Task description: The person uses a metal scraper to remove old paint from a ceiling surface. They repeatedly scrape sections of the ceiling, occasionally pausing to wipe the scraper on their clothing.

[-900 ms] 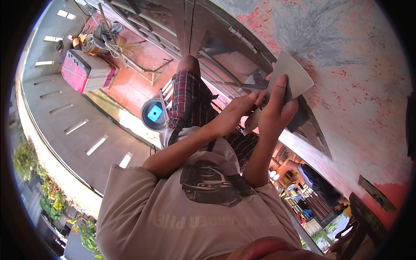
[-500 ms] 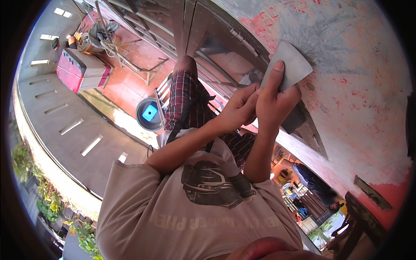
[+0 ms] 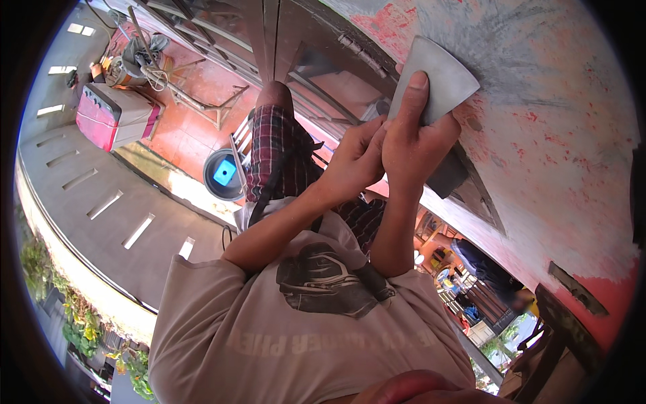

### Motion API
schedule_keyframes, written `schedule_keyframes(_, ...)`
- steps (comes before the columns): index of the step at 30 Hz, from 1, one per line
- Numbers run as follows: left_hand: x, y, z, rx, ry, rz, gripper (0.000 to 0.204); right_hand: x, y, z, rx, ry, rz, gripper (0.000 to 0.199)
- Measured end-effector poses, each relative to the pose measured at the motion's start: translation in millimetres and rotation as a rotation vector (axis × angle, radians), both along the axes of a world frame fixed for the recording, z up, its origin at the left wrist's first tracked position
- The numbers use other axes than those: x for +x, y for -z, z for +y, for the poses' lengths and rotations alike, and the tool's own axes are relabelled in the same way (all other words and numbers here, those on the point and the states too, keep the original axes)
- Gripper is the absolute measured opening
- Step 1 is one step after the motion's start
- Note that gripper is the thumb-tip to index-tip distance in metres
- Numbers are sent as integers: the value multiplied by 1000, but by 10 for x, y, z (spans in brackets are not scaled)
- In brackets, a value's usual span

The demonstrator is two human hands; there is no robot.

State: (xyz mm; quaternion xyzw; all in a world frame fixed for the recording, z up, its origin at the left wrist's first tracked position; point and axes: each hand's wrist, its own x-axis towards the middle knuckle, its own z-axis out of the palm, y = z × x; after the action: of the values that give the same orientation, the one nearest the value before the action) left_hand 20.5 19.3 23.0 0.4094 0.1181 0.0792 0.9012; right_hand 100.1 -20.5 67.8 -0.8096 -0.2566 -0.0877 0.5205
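Observation:
My right hand (image 3: pixel 418 145) grips a flat grey scraper (image 3: pixel 441 77), its thumb stretched along the face of the flared blade. The rest of the scraper is hidden inside the fist. Pressed up against the right hand's thumb side, my left hand (image 3: pixel 353 156) has its fingers closed; what they pinch, if anything, is hidden. In the picture, the blade overlaps a wall (image 3: pixel 538 168) with patchy grey, white and red paint. A dark, block-like thing (image 3: pixel 447 176) shows just below my right hand; whether I hold it cannot be told.
A brown framed door with glass (image 3: pixel 336 84) stands beside the wall. Towards the left are a dark round tub (image 3: pixel 210 182) with a blue thing inside, a pink-and-grey appliance (image 3: pixel 111 116) and a wooden frame (image 3: pixel 195 104). At the lower right, another person (image 3: pixel 488 273) is near a brown wooden piece (image 3: pixel 558 337).
Both hands and the scraper have shifted slightly up and left in the picture. The surroundings have slid a little left too. My grip looks the same.

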Motion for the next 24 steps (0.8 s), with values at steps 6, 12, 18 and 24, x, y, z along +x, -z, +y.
schedule_keyframes(6,2,-84,11,-95,-12,-14,35,27,-38,22,-23,13,-47,33)
schedule_keyframes(12,-38,-105,-1,-89,20,5,36,19,-68,62,5,37,-160,34)
schedule_keyframes(18,-27,-205,46,-92,11,-10,36,-15,-188,98,18,24,7,35)
schedule_keyframes(24,-72,-260,154,-99,100,92,38,-38,-234,176,-58,104,63,37)
